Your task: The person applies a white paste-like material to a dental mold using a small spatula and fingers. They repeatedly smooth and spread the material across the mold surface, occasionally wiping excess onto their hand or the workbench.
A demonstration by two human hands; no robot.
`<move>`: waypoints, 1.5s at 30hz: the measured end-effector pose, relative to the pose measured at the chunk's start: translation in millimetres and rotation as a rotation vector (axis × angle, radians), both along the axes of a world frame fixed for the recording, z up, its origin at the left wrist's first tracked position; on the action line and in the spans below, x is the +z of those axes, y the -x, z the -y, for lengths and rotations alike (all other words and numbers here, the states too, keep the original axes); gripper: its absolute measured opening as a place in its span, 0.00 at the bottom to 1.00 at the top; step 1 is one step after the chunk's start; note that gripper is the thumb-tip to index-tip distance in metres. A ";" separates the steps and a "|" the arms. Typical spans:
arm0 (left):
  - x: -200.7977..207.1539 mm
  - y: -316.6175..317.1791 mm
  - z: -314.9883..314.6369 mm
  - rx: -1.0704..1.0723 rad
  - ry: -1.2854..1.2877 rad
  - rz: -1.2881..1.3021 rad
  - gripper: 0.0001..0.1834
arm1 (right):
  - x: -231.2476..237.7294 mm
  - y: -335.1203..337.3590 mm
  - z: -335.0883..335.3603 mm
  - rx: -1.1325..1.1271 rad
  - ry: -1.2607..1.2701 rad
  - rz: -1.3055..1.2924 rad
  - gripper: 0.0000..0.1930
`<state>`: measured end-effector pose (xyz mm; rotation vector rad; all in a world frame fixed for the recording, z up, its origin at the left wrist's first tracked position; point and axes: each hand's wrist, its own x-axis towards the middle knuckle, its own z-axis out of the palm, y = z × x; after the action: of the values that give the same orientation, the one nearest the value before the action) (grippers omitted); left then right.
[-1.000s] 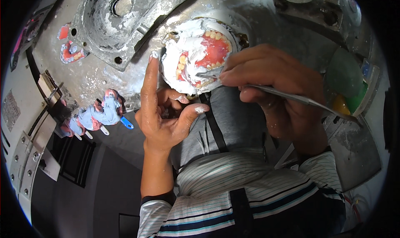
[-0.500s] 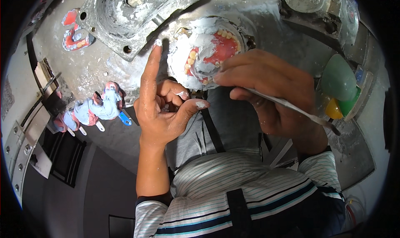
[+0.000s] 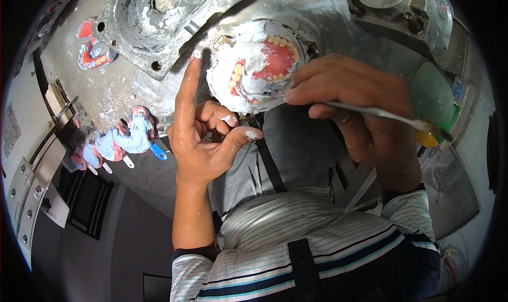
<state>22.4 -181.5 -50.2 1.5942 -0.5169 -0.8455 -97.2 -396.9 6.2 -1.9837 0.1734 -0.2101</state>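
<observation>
Right-hand grip [image 3: 360, 101], pinched around a slim metal tool [image 3: 389, 115], hovers beside pink dentures [image 3: 276, 61] set in white plaster [image 3: 222, 77] at the near edge of the counter [image 3: 159, 94]. Left hand [image 3: 203, 148], loosely open and empty, points a finger [image 3: 187, 93] alongside.

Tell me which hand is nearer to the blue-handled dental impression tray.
Left. The left hand is just right of the blue-handled dental impression tray; the right hand, holding a metal spatula, is much farther to the right.
</observation>
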 end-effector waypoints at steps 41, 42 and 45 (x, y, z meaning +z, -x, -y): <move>38.3 -15.9 -5.3 0.332 0.726 -0.748 0.32 | 13.8 56.3 -77.1 -0.215 -0.401 0.060 0.13; 39.3 -9.8 -0.6 0.401 0.359 -0.413 0.28 | 19.3 56.1 -68.2 -0.259 -0.303 -0.044 0.15; 38.4 5.3 9.4 0.379 -0.188 -0.080 0.22 | 23.1 44.0 -48.6 -0.359 -0.138 -0.120 0.13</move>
<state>17.1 -190.8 -11.8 1.7492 -0.0718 -0.6790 -141.2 -348.3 29.4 -1.8171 0.6074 -0.3015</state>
